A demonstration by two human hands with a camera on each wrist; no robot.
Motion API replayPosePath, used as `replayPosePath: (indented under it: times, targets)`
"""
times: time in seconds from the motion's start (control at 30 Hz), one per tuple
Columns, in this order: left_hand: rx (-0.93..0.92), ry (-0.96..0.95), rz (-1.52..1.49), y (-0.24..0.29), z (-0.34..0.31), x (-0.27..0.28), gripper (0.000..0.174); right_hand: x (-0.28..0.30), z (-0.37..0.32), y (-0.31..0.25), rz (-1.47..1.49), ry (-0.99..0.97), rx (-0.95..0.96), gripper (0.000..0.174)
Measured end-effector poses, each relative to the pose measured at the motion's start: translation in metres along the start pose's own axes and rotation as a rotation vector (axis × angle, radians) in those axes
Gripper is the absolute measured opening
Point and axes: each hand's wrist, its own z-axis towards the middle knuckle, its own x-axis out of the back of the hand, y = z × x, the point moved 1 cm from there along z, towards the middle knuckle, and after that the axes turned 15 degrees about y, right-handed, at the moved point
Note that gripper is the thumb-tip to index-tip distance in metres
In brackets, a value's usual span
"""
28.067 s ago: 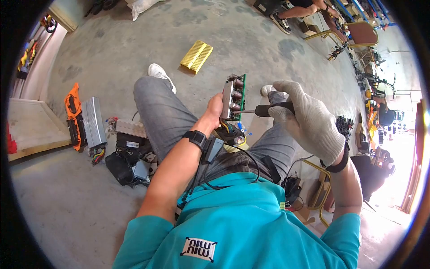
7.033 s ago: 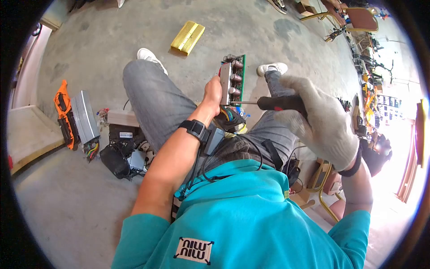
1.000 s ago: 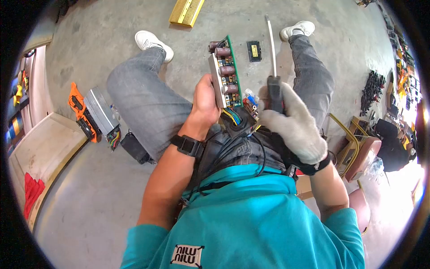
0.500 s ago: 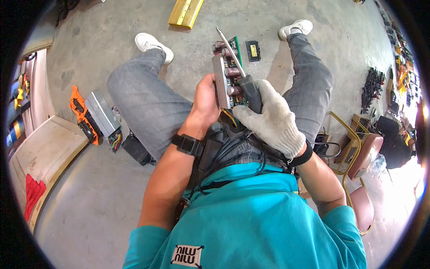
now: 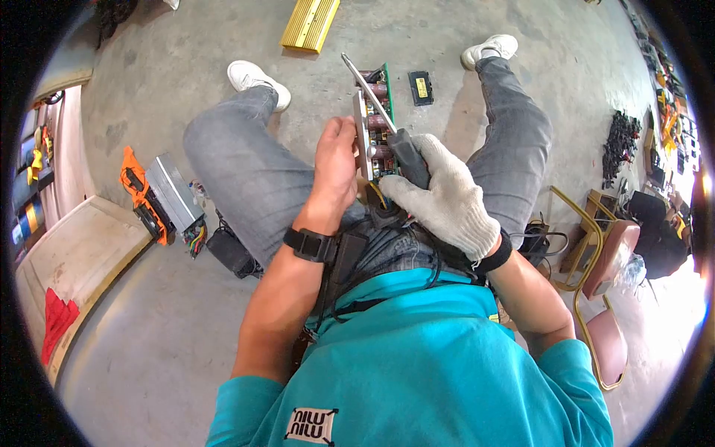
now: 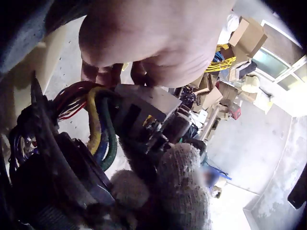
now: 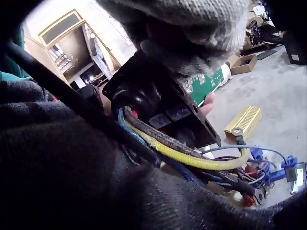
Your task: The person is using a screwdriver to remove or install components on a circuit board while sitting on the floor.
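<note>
My bare left hand (image 5: 335, 162) grips a circuit board (image 5: 390, 95) by its flat metal side plate (image 5: 362, 134); a fingertip (image 7: 208, 101) shows at the green board's edge in the right wrist view. Several brown capacitors stand in a row between plate and board. In a white knit glove, my right hand (image 5: 445, 195) holds a screwdriver (image 5: 408, 155) by its dark handle. Its steel shaft slants up and left across the capacitors in the head view. A black end piece (image 7: 192, 112) sits at the board's near end, with yellow, blue and dark cables (image 7: 211, 164) coming out of it.
On the floor ahead lie a yellow ribbed metal case (image 5: 310, 25) and a small black labelled plate (image 5: 421, 88). To the left are a silver case (image 5: 176, 192), an orange-and-black part (image 5: 141, 194) and a pale board (image 5: 82, 268). A chair (image 5: 611, 261) stands at right.
Earlier the screwdriver pointed sideways at the board's near end. A second ago it pointed forward, away from the board; since then my right hand has come left, bringing the shaft across the capacitors.
</note>
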Motion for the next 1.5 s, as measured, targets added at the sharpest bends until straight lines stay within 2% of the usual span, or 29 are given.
replayPosePath:
  times: [0.13, 0.2, 0.27, 0.33, 0.4, 0.53, 0.63, 0.7, 1.03, 1.1, 1.2, 1.3, 1.37, 1.5]
  targets:
    - [0.006, -0.089, 0.056, 0.013, -0.013, 0.007, 0.026, 0.001, 0.003, 0.007, -0.003, 0.011, -0.034, 0.038]
    - [0.056, -0.288, 0.017, 0.015, -0.011, 0.018, 0.031, 0.007, 0.005, 0.005, -0.038, -0.035, -0.076, 0.040]
    - [0.106, -0.344, 0.030, 0.019, -0.016, 0.019, 0.036, 0.011, 0.006, 0.005, -0.072, -0.052, -0.201, 0.040]
    - [0.050, -0.391, 0.182, 0.020, -0.020, 0.016, 0.040, 0.012, 0.005, 0.007, -0.039, -0.037, -0.129, 0.038]
    - [0.075, -0.386, 0.192, 0.020, -0.020, 0.014, 0.046, 0.013, 0.004, 0.004, -0.021, -0.056, -0.149, 0.037]
    - [0.065, -0.371, 0.237, 0.020, -0.023, 0.010, 0.044, 0.013, 0.002, 0.000, -0.077, -0.066, -0.161, 0.037]
    - [0.029, -0.357, 0.254, 0.017, -0.020, 0.011, 0.041, 0.012, 0.001, 0.003, -0.013, -0.045, -0.163, 0.037]
    - [-0.003, -0.355, 0.266, 0.015, -0.019, 0.012, 0.039, 0.015, 0.001, -0.002, -0.100, -0.072, -0.160, 0.038]
    - [-0.025, -0.439, 0.299, 0.014, -0.022, 0.011, 0.039, 0.025, -0.001, 0.006, -0.152, -0.106, -0.089, 0.047]
    - [-0.039, -0.458, 0.296, 0.016, -0.023, 0.011, 0.040, 0.025, -0.003, 0.007, -0.060, -0.071, -0.013, 0.047]
    - [-0.028, -0.462, 0.335, 0.014, -0.023, 0.014, 0.043, 0.028, -0.004, -0.002, -0.145, -0.098, -0.050, 0.046]
    - [-0.055, -0.485, 0.300, 0.014, -0.021, 0.020, 0.039, 0.029, -0.007, -0.002, -0.139, -0.080, -0.047, 0.046]
    - [0.134, -0.545, 0.157, 0.015, -0.013, 0.024, 0.035, 0.030, -0.010, 0.000, -0.122, -0.070, -0.027, 0.045]
    - [0.155, -0.591, 0.084, 0.019, -0.019, 0.019, 0.034, 0.031, -0.015, -0.003, -0.115, -0.082, -0.002, 0.044]
